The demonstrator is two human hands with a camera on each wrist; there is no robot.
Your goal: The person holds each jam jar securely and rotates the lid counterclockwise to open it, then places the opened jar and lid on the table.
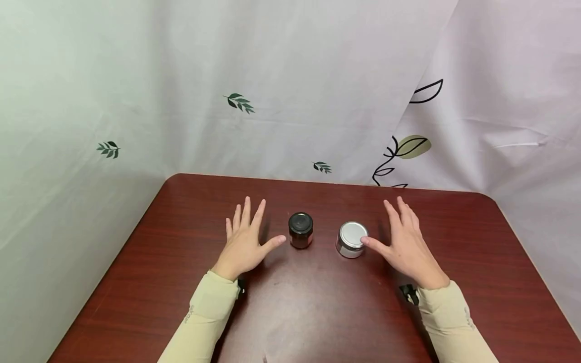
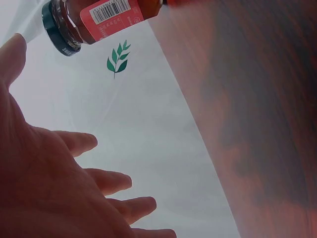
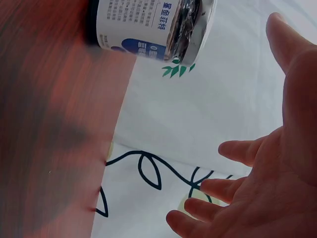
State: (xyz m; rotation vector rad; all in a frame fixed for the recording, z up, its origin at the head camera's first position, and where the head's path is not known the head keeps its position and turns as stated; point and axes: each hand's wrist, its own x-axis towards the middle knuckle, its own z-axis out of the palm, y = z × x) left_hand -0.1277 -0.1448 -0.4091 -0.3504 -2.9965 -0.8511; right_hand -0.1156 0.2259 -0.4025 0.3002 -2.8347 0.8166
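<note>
A glass jar with a black lid stands upright near the middle of the table; the left wrist view shows its dark contents and red barcode label. To its right stands a jar with a silver lid, whose white and blue label shows in the right wrist view. My left hand hovers left of the black-lidded jar, fingers spread, holding nothing. On the other side my right hand is spread too; its thumb overlaps the silver lid's edge in the head view, but the right wrist view shows it apart from the jar.
The reddish-brown wooden table has rounded far corners. White cloth printed with leaves hangs behind it and along the sides. A small black device sits under the right wrist, and another under the left.
</note>
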